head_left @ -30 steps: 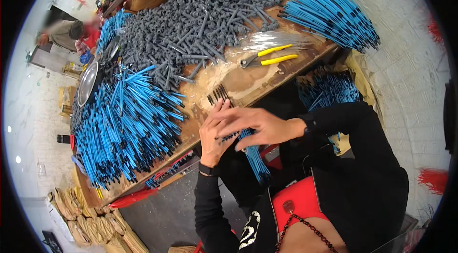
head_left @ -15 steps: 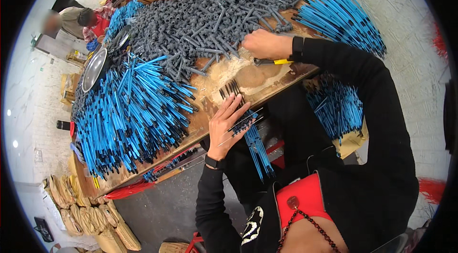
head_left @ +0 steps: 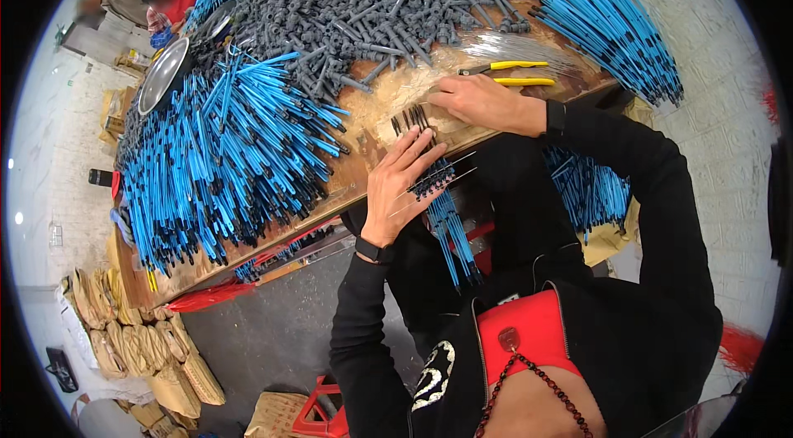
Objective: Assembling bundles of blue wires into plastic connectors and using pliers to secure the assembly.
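Observation:
My left hand (head_left: 401, 182) lies over a bundle of slim blue rods with black ends (head_left: 447, 219) at the table's front edge. Its fingers press on the bundle, whose dark tips point up the tabletop. Several thin metal wires (head_left: 454, 167) cross the bundle beside the palm. My right hand (head_left: 487, 104) is on the tabletop just right of those tips, fingers curled; what they hold, if anything, is hidden. Directly beyond it lie pliers with yellow handles (head_left: 524, 81). Behind them spreads a sheaf of loose silvery wires (head_left: 520, 50).
A large heap of grey plastic fittings (head_left: 372, 0) covers the back of the wooden table (head_left: 363, 157). Blue rods are piled at left (head_left: 231, 165) and right (head_left: 611, 37). A metal bowl (head_left: 163, 76) stands at the left. Two people work at the far left.
My right hand has come nearer, toward the rod bundle, leaving the pliers and loose wires in sight. My left hand stays on the bundle. The whole view has shifted slightly.

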Motion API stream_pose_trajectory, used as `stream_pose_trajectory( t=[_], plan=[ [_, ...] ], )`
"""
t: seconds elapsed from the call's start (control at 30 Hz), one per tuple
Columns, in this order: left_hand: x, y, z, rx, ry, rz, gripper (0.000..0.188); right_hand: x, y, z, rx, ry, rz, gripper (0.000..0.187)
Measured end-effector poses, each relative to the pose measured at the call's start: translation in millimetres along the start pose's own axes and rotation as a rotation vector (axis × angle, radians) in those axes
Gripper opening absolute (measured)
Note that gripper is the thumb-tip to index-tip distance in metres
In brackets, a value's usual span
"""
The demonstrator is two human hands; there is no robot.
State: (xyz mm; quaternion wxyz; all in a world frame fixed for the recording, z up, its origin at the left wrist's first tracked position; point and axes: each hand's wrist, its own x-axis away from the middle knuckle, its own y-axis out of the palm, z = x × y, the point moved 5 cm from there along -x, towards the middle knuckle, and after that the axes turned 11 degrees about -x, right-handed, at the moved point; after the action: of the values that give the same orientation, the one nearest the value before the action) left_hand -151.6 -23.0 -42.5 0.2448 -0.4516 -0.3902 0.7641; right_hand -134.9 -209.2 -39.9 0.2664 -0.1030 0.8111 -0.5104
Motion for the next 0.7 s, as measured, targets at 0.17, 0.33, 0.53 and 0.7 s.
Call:
stream_pose_trajectory(
  t=[0.17,0.33,0.53,0.7],
  plan=[
    [-0.8,3.5,-1.1,-0.006,-0.023,0.010,0.041,4.3,3.6,3.3,-0.001,-0.004,0.005,0.014],
    [-1.0,5.8,-3.2,-0.005,-0.006,0.003,0.043,-1.4,9.6,5.1,-0.014,0.015,-0.043,0.014],
    [-0.8,7.1,-2.7,-0.003,-0.023,-0.006,0.045,-10.2,6.2,8.2,-0.006,-0.051,-0.032,0.023],
    [-1.9,6.8,-1.6,-0.023,-0.017,-0.027,0.047,-19.1,9.0,13.3,-0.078,-0.053,-0.063,0.019]
  ],
)
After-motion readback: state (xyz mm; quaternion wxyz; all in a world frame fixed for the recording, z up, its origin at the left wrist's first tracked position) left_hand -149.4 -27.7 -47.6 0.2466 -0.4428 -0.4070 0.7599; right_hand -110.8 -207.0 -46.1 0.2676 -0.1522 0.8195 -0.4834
